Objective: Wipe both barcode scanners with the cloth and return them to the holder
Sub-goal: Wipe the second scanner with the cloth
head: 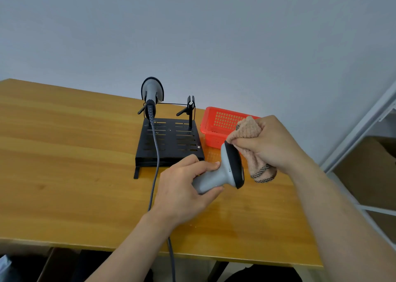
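A wooden table (64, 153) runs from the left edge of the view to a white shelving frame (364, 131) on the right, its near edge crossing below both forearms; the left half of the top lies bare. At the back, close to a plain wall, a black slotted holder (169, 144) carries one grey barcode scanner (152, 93) upright in its left cradle, the cable (156, 163) trailing toward the near edge. The right cradle (190, 106) stands vacant. A red basket (216, 123) sits just beside the holder's right side. Both arms reach in from below. The left hand (184, 191) wraps the handle of a second scanner (225, 170), lifted above the table in front of the holder. The right hand (270, 142) clenches a bunched pink cloth (255, 153) against that scanner's dark head.
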